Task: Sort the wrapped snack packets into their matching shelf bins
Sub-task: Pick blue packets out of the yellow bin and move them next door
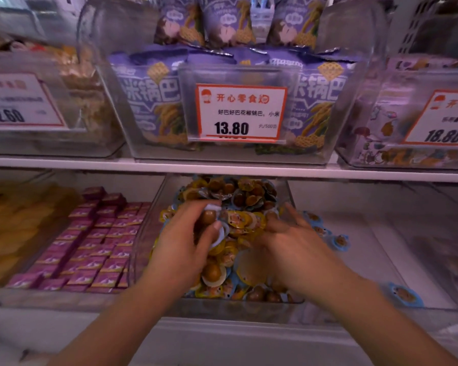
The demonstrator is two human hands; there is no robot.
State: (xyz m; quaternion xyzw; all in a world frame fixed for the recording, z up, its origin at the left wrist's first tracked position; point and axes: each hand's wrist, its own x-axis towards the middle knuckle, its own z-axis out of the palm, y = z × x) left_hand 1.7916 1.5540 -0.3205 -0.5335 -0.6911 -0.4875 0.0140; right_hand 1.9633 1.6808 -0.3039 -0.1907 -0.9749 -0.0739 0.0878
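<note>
A clear bin [154, 207] on the lower shelf is heaped with small round wrapped snack packets [238, 199], brown inside with yellow or blue rims. My left hand [185, 239] is over the heap and grips one or two of these packets [209, 216] between thumb and curled fingers. My right hand [288, 239] lies on the pile to the right with its fingers spread and straight, pressing into the packets. A few blue-rimmed packets [340, 240] lie in the neighbouring clear bin on the right, and one [405, 294] sits nearer its front.
Left of the heap, a bin of small pink boxes [90, 241] and a bin of yellow snacks [16, 223]. On the upper shelf stand bins of purple bags [148, 101], a price tag [239, 112] reading 13.80, and other bins at both sides.
</note>
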